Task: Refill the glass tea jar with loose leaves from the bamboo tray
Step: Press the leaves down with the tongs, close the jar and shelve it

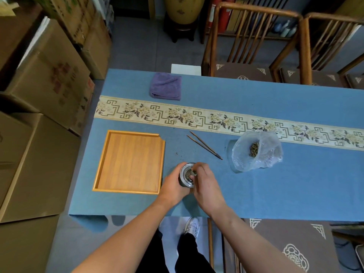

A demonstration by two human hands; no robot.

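The glass tea jar (186, 175) stands upright on the blue tablecloth near the front edge, seen from above, with a round lid and a small knob on top. My left hand (172, 187) wraps around the jar's left side. My right hand (204, 183) reaches over it, fingertips pinching the lid's knob. The bamboo tray (129, 162) lies flat to the left of the jar, and I see no leaves on its wooden floor. A clear plastic bag (256, 151) holding some loose tea leaves sits to the right.
Wooden tongs (204, 145) lie between the jar and the patterned runner (216, 119). A folded purple towel (165, 86) rests at the table's far side. Cardboard boxes (39, 95) stack up on the left; wooden chairs (256, 46) stand behind the table.
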